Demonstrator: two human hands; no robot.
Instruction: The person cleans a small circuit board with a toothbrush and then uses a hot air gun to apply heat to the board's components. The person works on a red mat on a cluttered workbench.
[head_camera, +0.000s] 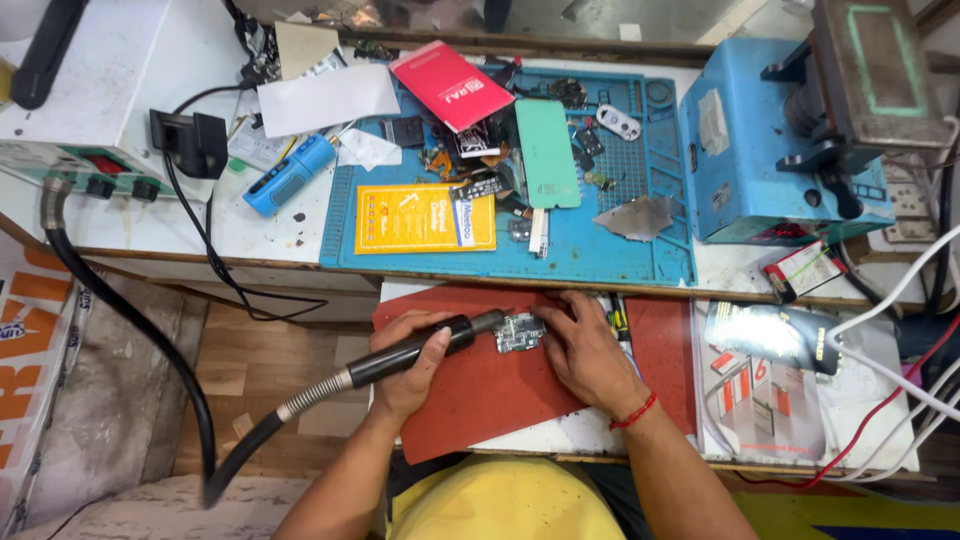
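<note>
Though touching, board (519, 331) beside R fingers (556, 318).

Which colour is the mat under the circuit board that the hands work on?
The mat is dark red, seen in the head view, under the circuit board.

One circuit board (519, 332), one hot-air handpiece (420, 348), two blue machines (770, 150), one red mat (480, 395).

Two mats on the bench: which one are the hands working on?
The red mat, nearest the person; both hands rest on it with the circuit board. The blue mat lies behind.
</note>
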